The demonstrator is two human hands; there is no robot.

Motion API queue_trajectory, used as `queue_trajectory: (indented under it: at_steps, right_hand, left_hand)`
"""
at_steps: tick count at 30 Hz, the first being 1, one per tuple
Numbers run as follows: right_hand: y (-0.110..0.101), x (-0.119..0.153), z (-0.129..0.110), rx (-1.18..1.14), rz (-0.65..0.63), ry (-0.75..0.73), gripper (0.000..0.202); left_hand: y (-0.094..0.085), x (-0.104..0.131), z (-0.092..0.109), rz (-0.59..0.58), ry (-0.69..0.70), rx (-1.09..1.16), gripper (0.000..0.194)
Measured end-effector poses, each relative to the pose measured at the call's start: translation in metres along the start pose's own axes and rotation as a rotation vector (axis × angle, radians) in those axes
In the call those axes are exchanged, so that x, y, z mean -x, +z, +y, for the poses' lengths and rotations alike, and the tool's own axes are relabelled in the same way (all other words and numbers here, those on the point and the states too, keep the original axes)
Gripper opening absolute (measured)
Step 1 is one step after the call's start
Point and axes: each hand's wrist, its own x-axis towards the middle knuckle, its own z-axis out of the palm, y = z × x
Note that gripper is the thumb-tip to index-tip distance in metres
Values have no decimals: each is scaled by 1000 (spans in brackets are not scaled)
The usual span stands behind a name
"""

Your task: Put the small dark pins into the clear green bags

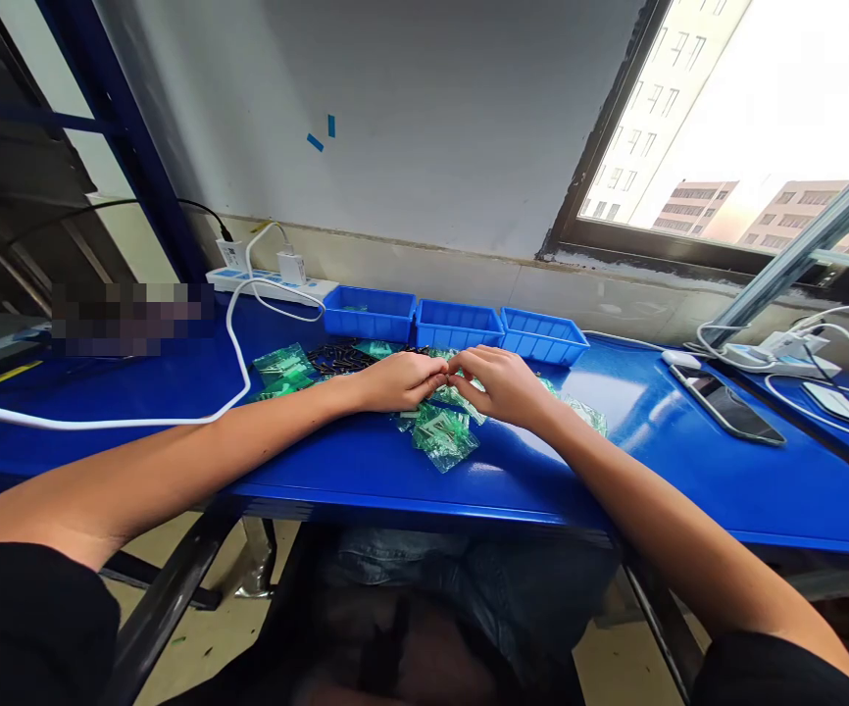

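My left hand [406, 380] and my right hand [496, 384] meet fingertip to fingertip over the middle of the blue table. The fingers of both are pinched together, and whatever lies between them is too small to make out. Below them lie several small clear plastic packets [445, 439] with green and whitish contents. More green packets [282, 369] rest left of my left hand, next to a pile of small black pieces [340, 357]. Another packet [586, 414] shows beside my right wrist.
Three blue bins [370, 314], [458, 325], [542, 336] stand in a row behind my hands. A white cable [229, 343] runs from a power strip [270, 285] across the left side. On the right lie a phone [725, 402] and another power strip [770, 358] with cables.
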Motion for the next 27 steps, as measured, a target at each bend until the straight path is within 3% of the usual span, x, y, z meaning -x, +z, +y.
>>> queue_trajectory:
  at_steps: [11, 27]
  right_hand:
    - [2, 0, -1, -43, 15, 48, 14]
    - [-2, 0, 2, 158, 114, -218, 29]
  left_hand:
    - [0, -2, 2, -24, -28, -51, 29]
    - [-5, 2, 3, -50, -14, 100, 26]
